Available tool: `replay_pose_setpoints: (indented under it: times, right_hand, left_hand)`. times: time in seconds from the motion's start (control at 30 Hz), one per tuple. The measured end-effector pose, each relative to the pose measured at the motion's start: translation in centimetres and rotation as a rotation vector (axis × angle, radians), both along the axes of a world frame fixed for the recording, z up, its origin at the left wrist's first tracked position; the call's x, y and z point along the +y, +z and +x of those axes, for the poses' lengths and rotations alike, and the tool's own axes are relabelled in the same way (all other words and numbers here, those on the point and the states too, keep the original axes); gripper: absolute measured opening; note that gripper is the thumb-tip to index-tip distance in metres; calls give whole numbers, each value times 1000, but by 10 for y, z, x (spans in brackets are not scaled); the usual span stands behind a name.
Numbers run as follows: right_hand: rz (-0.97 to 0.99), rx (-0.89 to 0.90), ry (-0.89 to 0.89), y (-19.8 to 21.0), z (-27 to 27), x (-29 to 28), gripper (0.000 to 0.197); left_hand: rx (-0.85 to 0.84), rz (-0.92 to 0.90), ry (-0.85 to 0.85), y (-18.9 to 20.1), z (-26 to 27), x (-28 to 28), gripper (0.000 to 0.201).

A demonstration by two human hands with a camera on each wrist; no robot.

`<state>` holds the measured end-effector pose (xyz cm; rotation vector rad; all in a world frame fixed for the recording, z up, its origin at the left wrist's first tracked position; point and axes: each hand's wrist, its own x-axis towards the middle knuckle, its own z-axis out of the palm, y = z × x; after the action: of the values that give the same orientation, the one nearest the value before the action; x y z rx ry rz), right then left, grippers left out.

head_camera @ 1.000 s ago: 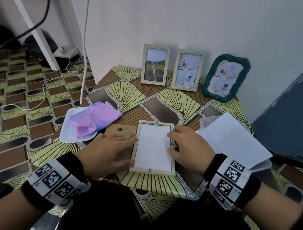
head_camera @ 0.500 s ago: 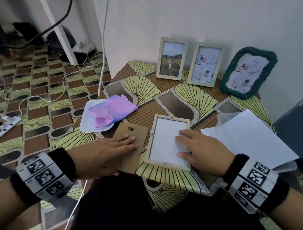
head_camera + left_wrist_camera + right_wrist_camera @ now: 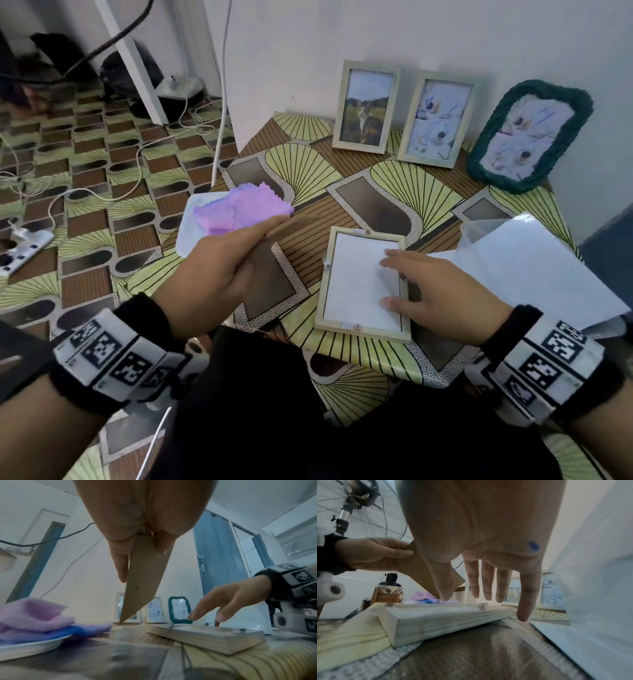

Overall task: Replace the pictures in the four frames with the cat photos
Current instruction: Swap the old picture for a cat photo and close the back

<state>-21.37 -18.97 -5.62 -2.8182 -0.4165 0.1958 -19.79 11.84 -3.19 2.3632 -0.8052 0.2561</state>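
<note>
**Mia:** What is the left hand (image 3: 219, 263) doing?

**Sam:** It pinches a thin brown backing board (image 3: 144, 574) between the thumb and the fingers. The board is up in the air and tilted, over the table (image 3: 387, 205). Its low corner points down near the purple cloth (image 3: 243, 210).

**Mia:** And the right hand (image 3: 442, 291)?

**Sam:** Its fingers are straight and spread apart. It holds nothing. The fingertips (image 3: 445, 596) sit on the white sheet inside the open frame (image 3: 329, 284).

**Mia:** Where is that frame?

**Sam:** It lies flat, back side up, near the front edge of the table. It is between the two hands. I see only the white back of the sheet, so I cannot tell what picture it is.

**Mia:** Where are the other frames?

**Sam:** Three stand at the back, leaning on the wall. The cat frame (image 3: 366, 106) on the left has a cat photo in it. The middle frame (image 3: 440, 120) and the green frame (image 3: 529, 135) have pale drawings in them.

**Mia:** What else is there?

**Sam:** The purple cloth lies on a white plate (image 3: 191, 236) at the left edge of the table. White papers (image 3: 534, 274) lie on a clear tub just beside the right hand
</note>
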Motion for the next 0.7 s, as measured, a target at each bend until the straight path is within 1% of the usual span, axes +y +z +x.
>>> replay_pose_setpoints:
  times: [0.07,0.13,0.2,0.27,0.33,0.4,0.47,0.53,0.7]
  right_hand:
    - [65,-59,-59,3,-2,-3,56]
    - [101,-79,-108,6,-3,-5,48]
    - [87,-37,-121,7,-5,-8,37]
    - [58,36,-109,7,-7,-10,33]
    - [37,86,-106,6,-10,-10,36]
    - [22,91,-99,4,-11,-10,39]
    - [-3,83,-78,4,-10,-9,43]
    - [-28,81,-79,5,-9,-8,44]
    - [-63,77,-63,6,-10,-7,40]
  left_hand:
    - [1,-27,-31,3,-2,-15,45]
    - [3,49,-103,4,-2,-30,47]
    - [11,222,-201,2,0,-44,61]
    - [29,459,-291,-2,4,-56,69]
    - [20,709,-350,-9,7,-66,68]
    - [-5,849,-389,-17,8,-72,66]
    - [-21,907,-417,-21,8,-76,65]
    - [15,908,-454,-22,10,-79,66]
    - [174,747,-531,-18,13,-89,63]
